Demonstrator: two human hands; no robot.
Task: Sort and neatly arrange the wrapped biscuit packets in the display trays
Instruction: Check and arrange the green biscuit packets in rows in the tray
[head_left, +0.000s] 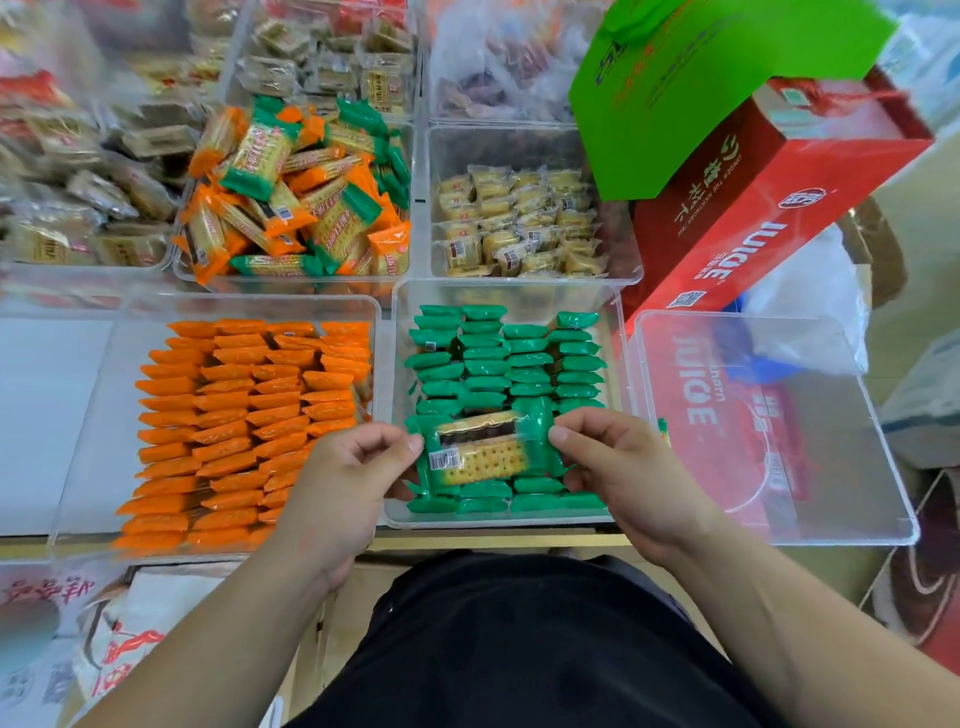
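My left hand (345, 470) and right hand (621, 465) pinch opposite ends of a green-wrapped biscuit packet (483, 449), flat above the near rows in the green packets' tray (400, 332), the mixed tray (296, 283) beyond.

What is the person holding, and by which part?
A green-wrapped biscuit packet, pinched at its two ends: left hand on one, right hand on the other.
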